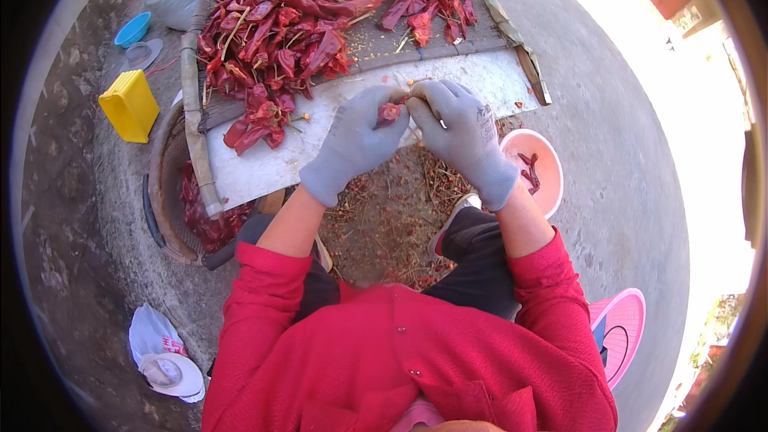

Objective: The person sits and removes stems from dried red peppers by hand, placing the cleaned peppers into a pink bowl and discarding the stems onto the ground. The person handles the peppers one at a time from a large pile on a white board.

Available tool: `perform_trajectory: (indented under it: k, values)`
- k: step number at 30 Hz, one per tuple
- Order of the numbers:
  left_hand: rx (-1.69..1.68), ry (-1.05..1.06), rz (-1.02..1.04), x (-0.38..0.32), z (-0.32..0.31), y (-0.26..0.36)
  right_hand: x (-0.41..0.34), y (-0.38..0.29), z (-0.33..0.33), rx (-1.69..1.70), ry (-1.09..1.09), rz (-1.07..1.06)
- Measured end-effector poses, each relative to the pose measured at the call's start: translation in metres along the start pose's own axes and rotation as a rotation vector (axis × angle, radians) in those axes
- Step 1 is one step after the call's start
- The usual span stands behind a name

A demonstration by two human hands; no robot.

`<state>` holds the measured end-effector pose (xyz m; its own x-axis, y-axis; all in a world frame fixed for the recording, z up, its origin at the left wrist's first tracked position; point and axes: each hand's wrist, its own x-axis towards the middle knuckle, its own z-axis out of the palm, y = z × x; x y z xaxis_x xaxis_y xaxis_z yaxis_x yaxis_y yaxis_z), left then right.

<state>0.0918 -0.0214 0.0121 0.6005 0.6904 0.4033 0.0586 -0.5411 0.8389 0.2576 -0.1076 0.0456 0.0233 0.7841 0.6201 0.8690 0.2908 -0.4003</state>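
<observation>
My left hand (363, 132), in a grey work glove, is closed around a dried red chilli pepper (389, 113), mostly hidden by the fingers. My right hand (453, 126), gloved alike, pinches at the top end of that pepper, its thumb and forefinger meeting the left fingertips. Both hands hover over the front edge of a white sheet (264, 171) on a woven rack (432, 42). On the rack lies a big heap of dried red chilli peppers (288, 18). A few peppers (258, 129) rest on the sheet left of my hands.
A woven basket (165, 150) of red peppers stands at the left, partly under the rack. A pink bowl (549, 192) with a few peppers sits at the right. Stems and scraps (384, 216) litter the ground between my feet. A yellow container (130, 106) and pink basket (630, 336) stand farther out.
</observation>
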Motion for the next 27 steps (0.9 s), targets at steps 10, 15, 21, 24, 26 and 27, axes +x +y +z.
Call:
perform_trajectory:
  k: [10,15,21,24,26,27]
  values:
    - [-0.456,-0.137,-0.275,-0.008,-0.011,0.011,0.004,-0.002,-0.008,1.275,-0.173,0.873]
    - [-0.627,-0.151,-0.256,-0.008,-0.020,0.027,-0.002,-0.002,0.002,1.811,-0.118,0.916]
    - [-0.657,-0.171,-0.295,-0.017,-0.017,0.029,0.000,0.036,-0.005,1.201,0.014,0.915]
    - [-0.891,-0.014,-0.397,-0.009,-0.033,0.031,0.005,0.033,-0.005,0.514,-0.514,0.789]
    - [-0.902,0.012,-0.398,-0.008,-0.034,0.030,0.009,0.056,0.017,0.365,-0.316,0.642]
    - [-0.912,0.021,-0.400,-0.008,-0.034,0.029,0.010,0.075,0.030,0.288,-0.217,0.571]
